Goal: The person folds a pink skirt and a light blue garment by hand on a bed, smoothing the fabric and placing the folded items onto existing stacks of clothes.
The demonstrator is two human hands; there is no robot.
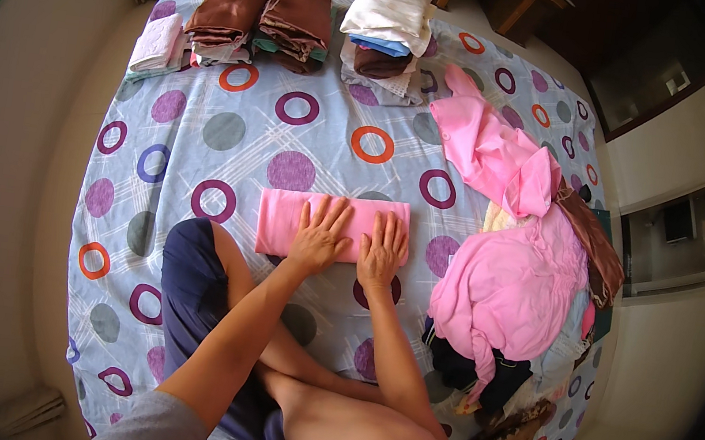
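Observation:
A pink cloth [281,221], folded into a neat flat rectangle, lies on the patterned bedsheet [219,287] before my crossed legs. Flat on its middle rests my left hand [321,238], palm down with the fingers spread. My right hand [380,255] presses on the cloth near its right end, fingers stretched out and slightly apart. Neither hand grips anything. The undersides of both palms are hidden.
To the right, a loose heap holds pink garments [504,284], a brown cloth [594,243] and dark clothing [450,357]. Along the far edge stand folded brown stacks [234,4], a stack topped with white cloth [389,11] and a small white folded towel [159,41].

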